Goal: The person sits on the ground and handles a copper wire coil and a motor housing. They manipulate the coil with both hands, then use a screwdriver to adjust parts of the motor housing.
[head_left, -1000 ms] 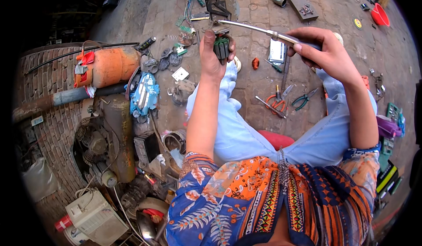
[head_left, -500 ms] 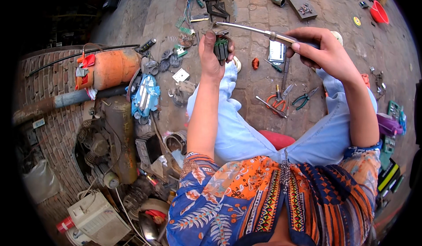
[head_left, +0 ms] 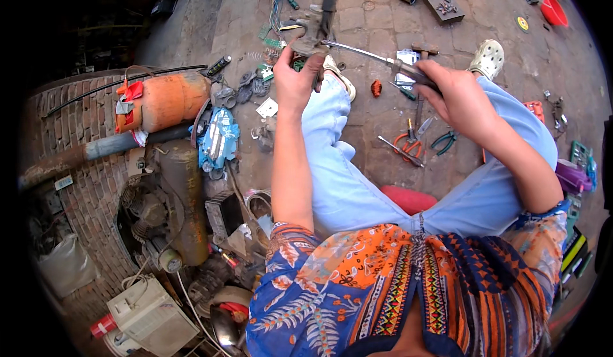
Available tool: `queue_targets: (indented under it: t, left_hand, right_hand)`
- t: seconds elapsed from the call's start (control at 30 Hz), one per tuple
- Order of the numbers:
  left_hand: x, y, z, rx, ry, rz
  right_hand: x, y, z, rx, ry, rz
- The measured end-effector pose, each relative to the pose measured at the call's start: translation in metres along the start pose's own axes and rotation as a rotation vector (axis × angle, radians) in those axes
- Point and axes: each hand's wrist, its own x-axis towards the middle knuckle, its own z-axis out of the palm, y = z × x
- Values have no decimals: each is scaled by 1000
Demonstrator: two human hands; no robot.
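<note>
Up front, my left hand (head_left: 299, 79) is closed around a grey metal part (head_left: 308, 45) with a dark green section, mostly hidden by my fingers. My right hand (head_left: 460, 95) grips the dark handle of a long screwdriver (head_left: 367, 54), its thin metal shaft pointing left. The tip reaches the right side of the metal part; whether it touches cannot be made out. Beneath the shaft, a hammer (head_left: 424, 49) and a small white case (head_left: 407, 63) lie on the brick ground.
Between my legs lie orange-handled scissors (head_left: 408, 148), pliers (head_left: 444, 142) and a copper coil (head_left: 376, 88). Farther off are a metal plate (head_left: 437, 3) with small pieces and a red bowl (head_left: 553, 10). At left stand an orange gas cylinder (head_left: 169, 98) and a compressor (head_left: 153, 210).
The metal part has turned in my left hand, so its green finned side is mostly hidden. My right hand has lowered slightly with the screwdriver. My right foot and the hammer now show.
</note>
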Motion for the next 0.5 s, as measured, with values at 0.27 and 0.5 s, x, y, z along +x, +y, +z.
queue_targets:
  t: [0.27,0.5]
  left_hand:
    - [-2,-7,12,303,174,-10]
    - [3,0,17,83,170,165]
  right_hand:
    - [14,7,4,-81,53,9]
    - [20,5,-6,188,-46,229]
